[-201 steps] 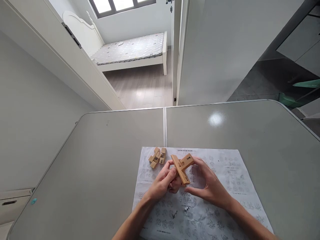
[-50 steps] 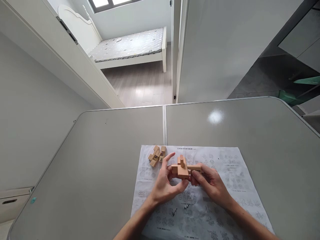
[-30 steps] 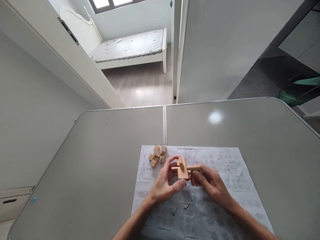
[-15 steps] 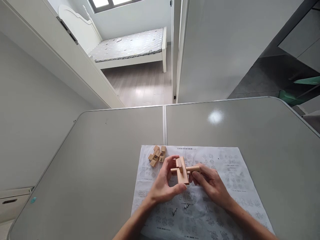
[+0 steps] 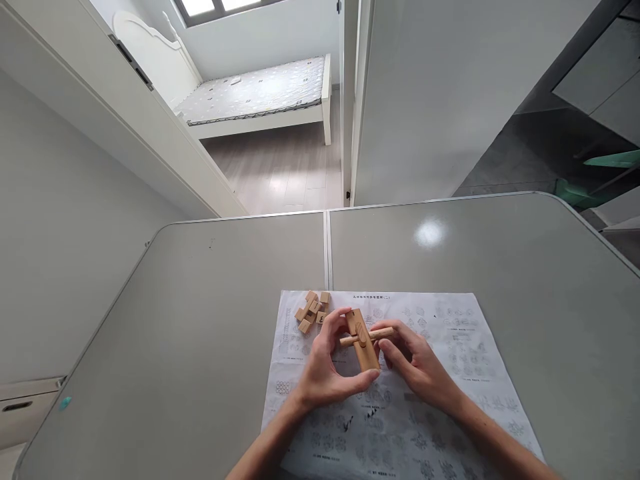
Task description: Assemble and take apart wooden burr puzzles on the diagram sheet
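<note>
Between the thumb and fingers of my left hand [image 5: 324, 370] is a flat, light-wood puzzle block [image 5: 369, 359], gripped by its two ends and leaning a little. A round-ended wooden piece stands out from the middle of its face. A wooden rod [image 5: 383, 334] crosses the block, its left end sticking out on the side of my left palm. The fingers and thumb of my right hand [image 5: 417, 363] pinch the rod's right part; some fingertips are hidden behind it. Just beyond my left hand lies an interlocked wooden puzzle [image 5: 311, 311] with notched pieces, one marked with a dark character.
Under my hands lies a creased paper sheet [image 5: 480, 360] printed with small diagrams. It rests on a grey table [image 5: 200, 333] with a metal-edged seam [image 5: 327, 250] down the middle. Past the table's far edge, a doorway shows a bed [image 5: 260, 93].
The wooden block has turned and now leans, its top to the left. The rod sits at a slightly different angle, with less of it showing to the right. The interlocked pieces stay put.
</note>
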`<state>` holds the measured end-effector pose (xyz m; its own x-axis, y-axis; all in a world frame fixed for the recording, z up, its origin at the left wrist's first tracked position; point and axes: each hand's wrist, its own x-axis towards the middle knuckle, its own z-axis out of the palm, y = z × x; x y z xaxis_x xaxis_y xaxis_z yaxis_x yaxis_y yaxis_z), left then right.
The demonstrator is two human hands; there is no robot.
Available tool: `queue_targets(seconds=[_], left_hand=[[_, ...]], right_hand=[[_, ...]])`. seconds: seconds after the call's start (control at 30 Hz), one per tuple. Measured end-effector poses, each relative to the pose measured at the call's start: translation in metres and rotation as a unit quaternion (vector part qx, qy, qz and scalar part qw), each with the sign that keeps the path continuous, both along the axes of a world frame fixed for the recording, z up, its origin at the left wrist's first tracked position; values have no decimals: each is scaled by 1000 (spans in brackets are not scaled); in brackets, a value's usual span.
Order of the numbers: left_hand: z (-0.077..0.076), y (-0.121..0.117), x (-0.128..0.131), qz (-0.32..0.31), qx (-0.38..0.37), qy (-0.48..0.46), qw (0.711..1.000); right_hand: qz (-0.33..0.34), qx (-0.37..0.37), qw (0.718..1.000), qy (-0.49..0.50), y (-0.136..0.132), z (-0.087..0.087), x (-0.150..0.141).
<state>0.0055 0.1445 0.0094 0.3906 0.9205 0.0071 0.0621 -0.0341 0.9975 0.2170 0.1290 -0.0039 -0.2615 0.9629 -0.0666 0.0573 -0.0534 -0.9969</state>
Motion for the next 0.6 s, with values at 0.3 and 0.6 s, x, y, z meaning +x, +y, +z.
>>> queue_targets(seconds=[0.3,0.6], left_hand=[[2,1,3,-4,52,110,993],[-1,2,3,-2,72,129,989]], right_hand=[[-21,-36,999,7,1,-2,-1],[-37,-49,998,-19,0,3,-2]])
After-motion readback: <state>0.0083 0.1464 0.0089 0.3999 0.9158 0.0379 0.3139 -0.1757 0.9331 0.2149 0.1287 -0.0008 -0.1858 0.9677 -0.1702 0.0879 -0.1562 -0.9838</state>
